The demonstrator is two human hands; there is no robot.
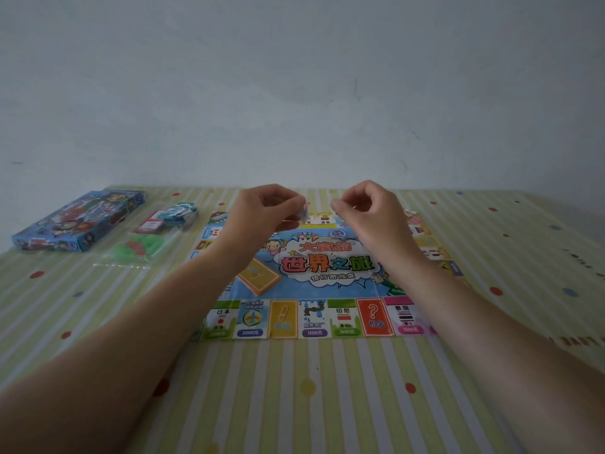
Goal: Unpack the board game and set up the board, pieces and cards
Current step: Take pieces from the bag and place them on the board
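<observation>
Over the far edge of the colourful paper game board, the left hand pinches a small bluish piece; the right hand pinches too, though what it pinches cannot be told

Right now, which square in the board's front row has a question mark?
The orange-red square, between the green one and the pink one; the yellow square shows an exclamation mark instead.

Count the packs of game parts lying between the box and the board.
2. A pack of cards lies farther back, beside the board's far left corner; a clear bag of green pieces lies just in front of it. The left forearm may hide more.
</observation>
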